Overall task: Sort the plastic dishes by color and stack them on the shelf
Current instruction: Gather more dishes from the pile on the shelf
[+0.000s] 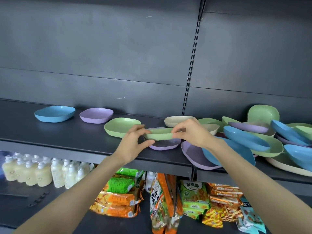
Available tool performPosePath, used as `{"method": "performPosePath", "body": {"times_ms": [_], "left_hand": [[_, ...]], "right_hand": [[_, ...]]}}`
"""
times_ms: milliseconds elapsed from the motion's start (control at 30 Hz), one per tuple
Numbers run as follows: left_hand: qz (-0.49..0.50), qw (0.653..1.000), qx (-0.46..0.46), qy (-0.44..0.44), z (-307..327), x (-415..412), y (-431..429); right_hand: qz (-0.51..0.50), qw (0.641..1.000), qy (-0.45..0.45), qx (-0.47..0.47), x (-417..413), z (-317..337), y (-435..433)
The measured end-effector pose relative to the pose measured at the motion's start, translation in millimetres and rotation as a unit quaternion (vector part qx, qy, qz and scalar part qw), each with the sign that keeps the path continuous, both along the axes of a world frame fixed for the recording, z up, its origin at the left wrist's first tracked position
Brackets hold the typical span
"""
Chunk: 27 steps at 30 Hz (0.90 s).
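Dark grey store shelving backs the shelf [67,135] where the dishes lie. Both hands hold one green dish [158,135] just above a purple dish [164,146]. The left hand [135,141] pinches its left end between thumb and curled fingers, and the right hand [189,132] pinches the right end likewise. A lone green dish [121,128] sits just left of the left hand. The held one is best carried over level, its corners squared, then lowered until it nests. An unsorted pile [261,141] lies right of the right hand.

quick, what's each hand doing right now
left hand: pinching the left end of the green dish
right hand: pinching the right end of the same dish
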<state>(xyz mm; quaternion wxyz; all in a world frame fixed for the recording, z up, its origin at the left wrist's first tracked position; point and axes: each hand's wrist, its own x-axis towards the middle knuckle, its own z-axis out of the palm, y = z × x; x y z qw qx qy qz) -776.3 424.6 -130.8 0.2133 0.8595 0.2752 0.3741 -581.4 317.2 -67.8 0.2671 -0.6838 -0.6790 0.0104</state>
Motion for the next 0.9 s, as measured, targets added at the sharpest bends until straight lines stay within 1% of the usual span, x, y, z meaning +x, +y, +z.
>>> {"method": "performPosePath", "body": {"times_ms": [100,200,267,333,433,500,567,700,833,900], "left_hand": [[0.016,0.994,-0.069,-0.079,10,-7,4],[0.001,0.978,-0.147,-0.147,27,-21,10],[-0.004,0.97,-0.161,-0.182,37,-32,18],[-0.007,0.967,-0.159,-0.201,45,-46,30],[-0.004,0.966,-0.156,-0.208,53,-67,50],[-0.019,0.965,-0.158,-0.207,55,-80,66],[-0.04,0.962,-0.173,-0.209,54,-89,83],[-0.081,0.956,-0.205,-0.193,48,-99,118],[-0.129,0.953,-0.211,-0.178,35,-98,145],[-0.154,0.951,-0.217,-0.155,24,-96,158]], "right_hand": [[0.002,0.998,0.019,0.052,-10,7,4],[0.01,0.995,0.045,0.084,-27,19,15],[0.018,0.992,0.042,0.114,-40,24,25],[0.045,0.986,0.081,0.136,-50,27,41],[0.047,0.983,0.15,0.097,-63,31,65],[0.031,0.985,0.161,0.051,-71,30,82],[0.01,0.987,0.16,0.025,-79,27,96],[-0.029,0.98,0.198,0.013,-88,14,119],[-0.081,0.976,0.2,0.008,-96,0,130],[-0.098,0.974,0.203,-0.007,-98,-8,129]]}}
